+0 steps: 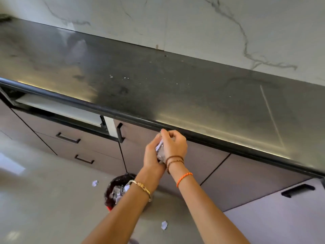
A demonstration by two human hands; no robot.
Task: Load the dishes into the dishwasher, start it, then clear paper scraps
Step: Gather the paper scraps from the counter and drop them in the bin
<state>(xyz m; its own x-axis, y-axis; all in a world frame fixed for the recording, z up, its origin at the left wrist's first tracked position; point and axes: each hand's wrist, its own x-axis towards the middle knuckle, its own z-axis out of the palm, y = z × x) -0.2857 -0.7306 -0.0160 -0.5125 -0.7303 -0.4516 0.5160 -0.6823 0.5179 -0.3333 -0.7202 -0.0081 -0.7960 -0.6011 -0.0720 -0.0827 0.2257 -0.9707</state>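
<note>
A paper scrap (pixel 164 225) lies on the floor (pixel 44 199) nearest the person, and a second scrap (pixel 95 183) lies farther left beside the bin (pixel 115 188). The bin, lined with a dark bag and holding crumpled paper, stands partly hidden behind the left forearm. Both arms reach forward and meet just below the counter edge (pixel 202 136). The left hand (pixel 152 154) and right hand (pixel 175 147) press together, fingers curled around a wad of paper (pixel 159 149) held between them. Behind them run drawers (pixel 75 143) and cabinet doors, then the dark counter, speckled with tiny white bits, and the marble wall (pixel 193 23).
</note>
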